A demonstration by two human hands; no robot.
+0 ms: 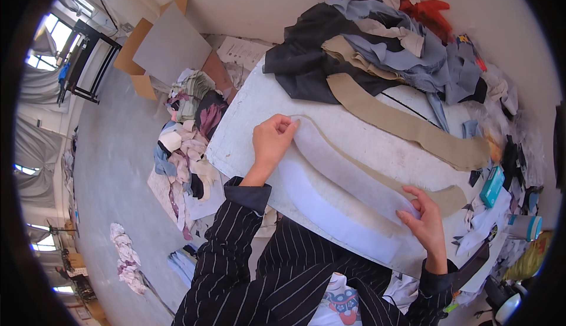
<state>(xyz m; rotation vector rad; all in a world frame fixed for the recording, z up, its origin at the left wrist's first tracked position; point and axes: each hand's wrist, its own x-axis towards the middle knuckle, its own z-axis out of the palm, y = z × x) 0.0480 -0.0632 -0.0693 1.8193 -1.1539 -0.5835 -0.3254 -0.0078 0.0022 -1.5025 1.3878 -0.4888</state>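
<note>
A long, curved whitish fabric strip (pixel 348 173) stretches between my two hands over the white tabletop. My left hand (pixel 274 143) pinches its far left end between thumb and fingers. At the other end, my right hand (pixel 424 217) grips the strip, thumb on the near edge and fingers curled over it. A khaki fabric strip (pixel 451 201) lies beneath, showing along the far edge and past my right fingers. Closer to me, white curved strips (pixel 330 208) rest flat near the table's front edge. Beyond my hands is a thicker khaki strip pile (pixel 407 128).
A heap of dark and grey-blue cloth (pixel 365 49) covers the table's far side. At right are a teal box (pixel 492 186) and a cup (pixel 523 227) among scraps. Fabric piles (pixel 186 149) and an open carton (pixel 168 46) stand left of the table (pixel 236 131).
</note>
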